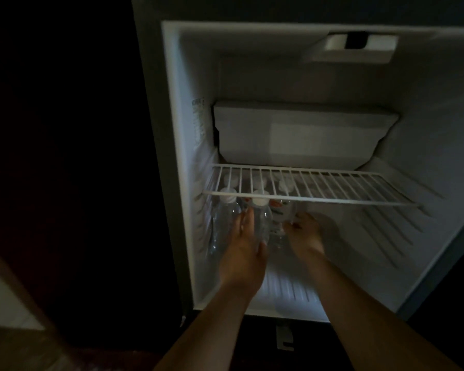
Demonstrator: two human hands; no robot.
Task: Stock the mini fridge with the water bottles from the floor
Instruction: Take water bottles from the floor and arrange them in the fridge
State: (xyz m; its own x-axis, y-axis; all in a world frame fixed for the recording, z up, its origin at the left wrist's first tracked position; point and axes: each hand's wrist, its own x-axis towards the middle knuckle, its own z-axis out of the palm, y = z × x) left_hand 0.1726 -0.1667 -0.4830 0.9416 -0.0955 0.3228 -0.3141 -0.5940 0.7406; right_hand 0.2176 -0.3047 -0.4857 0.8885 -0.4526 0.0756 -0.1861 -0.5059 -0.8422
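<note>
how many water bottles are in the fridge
3 bottles for sure, under the wire shelf: one by the left wall, one in the left hand, one at the right hand. Blurred caps behind suggest more.

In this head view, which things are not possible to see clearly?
Rear bottles: head view, only caps show through the shelf.
Wall sticker: head view, text blurred and small.
Front bottle: head view, the gripping left hand covers its lower part.
Right hand: head view, dark and blur hide whether it holds the labelled bottle.
</note>
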